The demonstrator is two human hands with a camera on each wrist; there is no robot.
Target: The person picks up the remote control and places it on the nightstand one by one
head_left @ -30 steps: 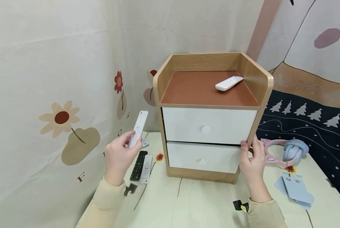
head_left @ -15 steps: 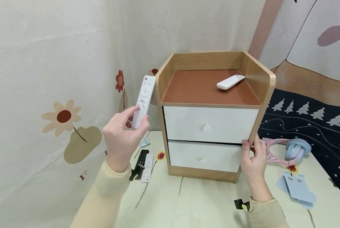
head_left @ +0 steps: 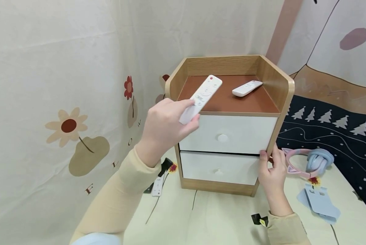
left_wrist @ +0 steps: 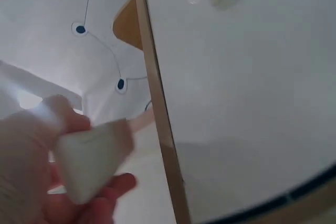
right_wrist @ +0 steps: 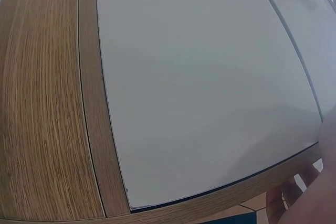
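My left hand (head_left: 167,122) pinches a white remote control (head_left: 205,92) between thumb and fingers, raised in front of the left part of the cabinet's top shelf. Seen in the left wrist view, the remote's blunt end (left_wrist: 86,166) is blurred and close to the camera. The small wooden cabinet (head_left: 216,189) has two white drawers, both pushed in. On its brown top shelf (head_left: 222,107), toward the right, lies another white remote (head_left: 247,88). My right hand (head_left: 273,177) grips the cabinet's right side edge, thumb in front and fingers behind; the right wrist view shows curled fingertips (right_wrist: 291,192) there.
Left of the cabinet, a third white remote (head_left: 157,186) and a mostly hidden black remote (head_left: 148,189) lie on the pale cloth. To the right are a pink headband (head_left: 303,175), a light-blue knotted bundle (head_left: 320,160) and a light-blue flat piece (head_left: 320,202). Printed cloth hangs behind.
My left hand has lifted the remote from low beside the cabinet, then carried it right to the front of the top shelf. My right hand keeps its grip on the cabinet edge.
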